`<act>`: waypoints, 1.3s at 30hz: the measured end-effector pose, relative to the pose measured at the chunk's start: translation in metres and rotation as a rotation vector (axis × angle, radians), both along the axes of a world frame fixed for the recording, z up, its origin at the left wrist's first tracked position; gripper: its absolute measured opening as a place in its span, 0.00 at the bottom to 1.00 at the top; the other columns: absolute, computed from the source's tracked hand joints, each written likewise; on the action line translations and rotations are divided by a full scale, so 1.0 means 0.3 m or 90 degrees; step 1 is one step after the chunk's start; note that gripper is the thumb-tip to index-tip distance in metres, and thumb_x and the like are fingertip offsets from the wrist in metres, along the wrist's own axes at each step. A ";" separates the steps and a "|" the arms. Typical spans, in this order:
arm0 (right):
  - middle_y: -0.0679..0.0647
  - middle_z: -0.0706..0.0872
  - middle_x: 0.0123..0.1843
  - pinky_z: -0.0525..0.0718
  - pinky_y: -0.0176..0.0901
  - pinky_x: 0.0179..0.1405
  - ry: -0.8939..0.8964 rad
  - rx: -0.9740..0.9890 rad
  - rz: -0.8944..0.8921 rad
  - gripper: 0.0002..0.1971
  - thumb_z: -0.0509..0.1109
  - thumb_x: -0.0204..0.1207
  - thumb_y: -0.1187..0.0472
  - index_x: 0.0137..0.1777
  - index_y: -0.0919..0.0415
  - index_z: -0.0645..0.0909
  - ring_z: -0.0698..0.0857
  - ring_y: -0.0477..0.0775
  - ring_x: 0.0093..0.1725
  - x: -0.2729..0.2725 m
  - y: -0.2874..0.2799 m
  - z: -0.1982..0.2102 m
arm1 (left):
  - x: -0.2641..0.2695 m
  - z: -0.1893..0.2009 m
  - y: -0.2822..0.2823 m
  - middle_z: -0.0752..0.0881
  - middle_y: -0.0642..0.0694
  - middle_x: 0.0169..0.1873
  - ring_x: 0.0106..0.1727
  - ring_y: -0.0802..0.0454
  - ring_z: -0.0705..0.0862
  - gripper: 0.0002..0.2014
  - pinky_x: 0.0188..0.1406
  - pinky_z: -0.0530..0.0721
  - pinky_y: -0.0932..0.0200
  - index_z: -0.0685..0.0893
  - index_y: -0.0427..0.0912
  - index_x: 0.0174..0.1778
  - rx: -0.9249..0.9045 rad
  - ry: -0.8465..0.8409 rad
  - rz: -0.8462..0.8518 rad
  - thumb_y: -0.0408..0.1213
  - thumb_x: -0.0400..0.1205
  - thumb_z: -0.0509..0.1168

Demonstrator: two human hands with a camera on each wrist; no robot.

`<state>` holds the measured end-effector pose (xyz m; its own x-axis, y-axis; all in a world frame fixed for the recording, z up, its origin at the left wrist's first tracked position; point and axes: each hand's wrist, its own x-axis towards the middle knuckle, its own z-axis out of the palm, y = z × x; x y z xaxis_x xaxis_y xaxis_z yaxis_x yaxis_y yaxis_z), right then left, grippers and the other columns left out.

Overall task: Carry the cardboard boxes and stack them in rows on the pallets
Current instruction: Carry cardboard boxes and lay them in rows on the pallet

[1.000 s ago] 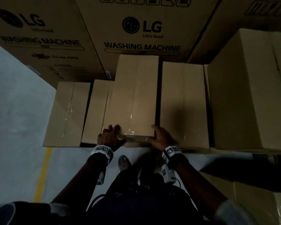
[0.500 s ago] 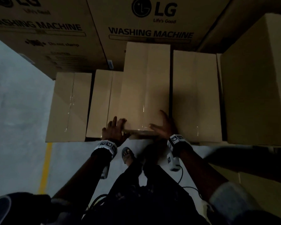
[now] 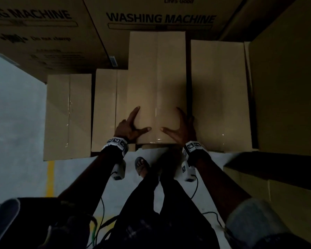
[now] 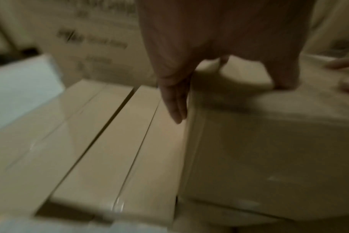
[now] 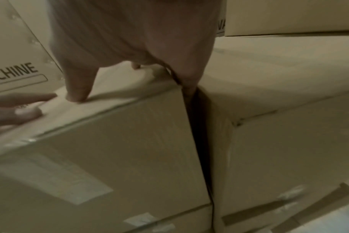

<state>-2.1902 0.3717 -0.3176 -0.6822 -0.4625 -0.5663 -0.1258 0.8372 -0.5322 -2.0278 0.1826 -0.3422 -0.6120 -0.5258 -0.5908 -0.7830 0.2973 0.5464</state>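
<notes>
Between both hands [image 3: 130, 126] [image 3: 182, 128], cardboard box [image 3: 156, 83] lies lengthwise, pointing away.

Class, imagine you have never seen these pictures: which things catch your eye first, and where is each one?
First, the two hands, left hand and right hand, pressed on the near end of the raised middle box. Behind it stands the big carton printed WASHING MACHINE. A yellow floor line runs at lower left.
</notes>
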 end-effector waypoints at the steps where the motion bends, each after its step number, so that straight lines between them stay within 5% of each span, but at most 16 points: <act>1: 0.58 0.47 0.91 0.69 0.63 0.82 -0.002 0.005 -0.001 0.58 0.80 0.61 0.26 0.85 0.25 0.46 0.58 0.67 0.88 0.000 -0.003 -0.001 | 0.005 -0.005 0.009 0.80 0.36 0.76 0.71 0.30 0.81 0.54 0.73 0.81 0.38 0.42 0.85 0.81 -0.017 0.011 0.005 0.82 0.64 0.68; 8: 0.53 0.56 0.91 0.70 0.62 0.82 0.056 -0.005 0.008 0.57 0.77 0.62 0.23 0.87 0.28 0.49 0.63 0.63 0.87 -0.012 0.001 0.036 | 0.000 0.027 0.061 0.90 0.36 0.59 0.56 0.33 0.89 0.58 0.60 0.88 0.44 0.43 0.79 0.84 -0.136 0.023 0.005 0.89 0.60 0.60; 18: 0.50 0.63 0.88 0.66 0.53 0.81 0.073 -0.093 0.042 0.57 0.83 0.60 0.28 0.87 0.33 0.58 0.65 0.57 0.85 -0.050 -0.089 0.339 | 0.044 0.312 0.077 0.93 0.38 0.48 0.46 0.39 0.91 0.59 0.50 0.88 0.50 0.50 0.71 0.88 -0.257 0.053 0.084 0.87 0.62 0.63; 23: 0.48 0.67 0.86 0.74 0.61 0.80 0.062 -0.193 0.026 0.61 0.84 0.48 0.25 0.84 0.30 0.62 0.69 0.54 0.83 -0.012 -0.088 0.424 | 0.085 0.451 0.097 0.92 0.42 0.59 0.52 0.42 0.91 0.58 0.54 0.89 0.51 0.53 0.70 0.88 -0.332 0.089 0.141 0.88 0.62 0.62; 29: 0.52 0.62 0.89 0.70 0.60 0.79 0.068 -0.197 0.148 0.58 0.85 0.58 0.31 0.86 0.28 0.57 0.64 0.62 0.86 0.000 -0.087 0.587 | 0.161 0.622 0.162 0.90 0.44 0.63 0.56 0.42 0.91 0.56 0.58 0.88 0.51 0.56 0.67 0.88 -0.398 0.113 0.211 0.84 0.65 0.66; 34: 0.55 0.63 0.88 0.74 0.62 0.79 0.111 -0.242 0.238 0.58 0.81 0.55 0.23 0.85 0.23 0.56 0.68 0.65 0.84 0.061 -0.082 0.657 | 0.265 0.722 0.271 0.92 0.43 0.51 0.48 0.42 0.91 0.56 0.49 0.85 0.55 0.56 0.69 0.88 -0.439 0.089 0.293 0.84 0.64 0.67; 39: 0.53 0.65 0.87 0.71 0.54 0.75 0.096 -0.310 0.334 0.57 0.82 0.56 0.25 0.86 0.27 0.58 0.69 0.60 0.83 0.139 -0.110 0.698 | 0.375 0.778 0.375 0.91 0.44 0.55 0.53 0.42 0.90 0.57 0.53 0.85 0.56 0.56 0.70 0.88 -0.467 0.083 0.411 0.83 0.63 0.69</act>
<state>-2.1487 0.3388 -0.1083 -0.3554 -0.9256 -0.1302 -0.5468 0.3188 -0.7742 -1.9154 0.2951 -0.1088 -0.1149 -0.9911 0.0678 -0.8610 0.1334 0.4907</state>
